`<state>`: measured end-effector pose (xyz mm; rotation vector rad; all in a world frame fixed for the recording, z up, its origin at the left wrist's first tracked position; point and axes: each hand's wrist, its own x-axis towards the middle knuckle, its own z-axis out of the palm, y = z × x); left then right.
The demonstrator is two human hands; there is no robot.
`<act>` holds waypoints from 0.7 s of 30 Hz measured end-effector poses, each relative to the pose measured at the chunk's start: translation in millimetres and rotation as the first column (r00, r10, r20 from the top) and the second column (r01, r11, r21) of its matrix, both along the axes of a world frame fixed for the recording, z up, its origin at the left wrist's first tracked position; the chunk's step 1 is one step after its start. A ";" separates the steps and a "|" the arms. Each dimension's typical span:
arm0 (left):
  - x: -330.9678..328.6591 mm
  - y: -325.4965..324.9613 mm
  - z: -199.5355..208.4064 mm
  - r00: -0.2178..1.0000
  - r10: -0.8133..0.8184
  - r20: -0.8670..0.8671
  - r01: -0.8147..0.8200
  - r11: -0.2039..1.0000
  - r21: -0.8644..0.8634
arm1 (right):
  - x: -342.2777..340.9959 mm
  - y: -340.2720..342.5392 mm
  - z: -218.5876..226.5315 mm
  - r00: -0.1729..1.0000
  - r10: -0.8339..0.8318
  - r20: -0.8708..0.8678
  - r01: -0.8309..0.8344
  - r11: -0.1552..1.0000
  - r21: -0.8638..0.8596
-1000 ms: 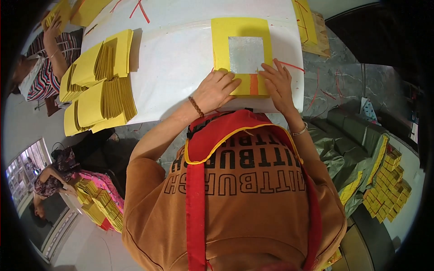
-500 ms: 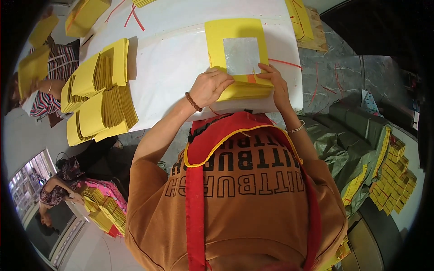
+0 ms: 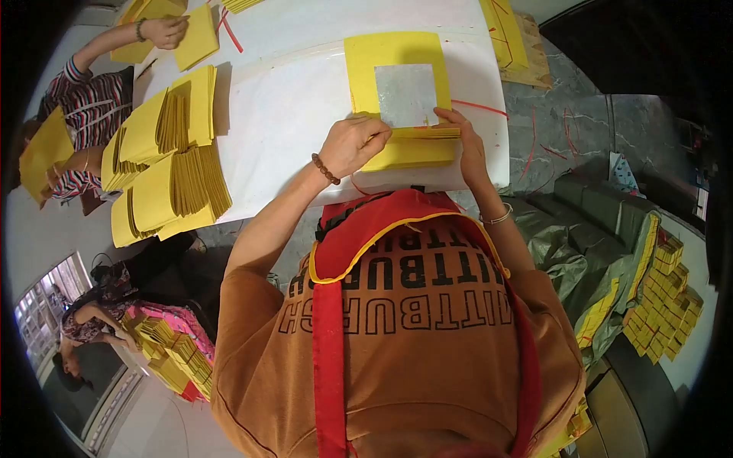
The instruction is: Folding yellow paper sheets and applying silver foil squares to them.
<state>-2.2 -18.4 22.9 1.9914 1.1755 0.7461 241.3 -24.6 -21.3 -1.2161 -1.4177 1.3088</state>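
Near the front edge of the table lies a stack of yellow paper sheets [image 3: 412, 159]. A silvery rectangle [image 3: 406, 94] sits on the top sheet [image 3: 397, 49]. At the stack's near left corner my left hand [image 3: 356, 145] is closed, with thumb and forefinger pinching the paper edge. My right hand [image 3: 467, 145] rests at the near right corner, its fingers bent over the edge against the sheets. Between both hands the near strip of the top paper stands raised or folded; I cannot tell which. The undersides of both hands are hidden.
Fanned bundles of yellow paper [image 3: 179, 179] stand at the white table's [image 3: 282, 99] left edge. A co-worker's hand [image 3: 166, 33] holds a yellow sheet at the far left. Red ties [image 3: 481, 108] lie about. Another person is at the lower left; yellow stacks [image 3: 664, 305] fill the right.
The near edge of the paper between my hands has come up, hiding an orange-red mark. My hands barely moved. The co-worker's arm has reached onto the table at the far left.
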 end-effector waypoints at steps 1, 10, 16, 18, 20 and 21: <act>-1.0 0.6 0.3 1.000 -0.013 -0.026 0.012 1.000 -0.026 | 0.1 0.2 -0.7 1.000 -0.010 -0.013 0.009 1.000 -0.025; 0.5 1.4 0.1 1.000 0.028 -0.002 -0.028 0.997 -0.079 | 3.5 -0.6 0.0 0.997 0.058 -0.044 -0.052 0.991 0.124; -6.3 4.8 2.2 0.999 -0.006 0.031 0.011 0.983 -0.185 | -4.2 0.7 3.8 0.984 -0.003 0.180 -0.018 0.993 0.114; -13.2 5.6 4.7 0.995 -0.044 0.095 0.065 0.972 -0.226 | -4.8 2.1 3.0 0.990 -0.019 0.142 0.009 0.998 0.070; -22.2 3.3 7.2 0.992 -0.104 0.076 0.107 0.993 -0.043 | -6.0 2.9 0.6 0.994 -0.035 0.102 0.033 0.999 0.023; -25.9 4.8 3.6 0.990 -0.089 -0.107 0.099 0.992 0.083 | -5.4 3.6 -1.3 0.997 -0.030 0.065 0.030 1.000 0.002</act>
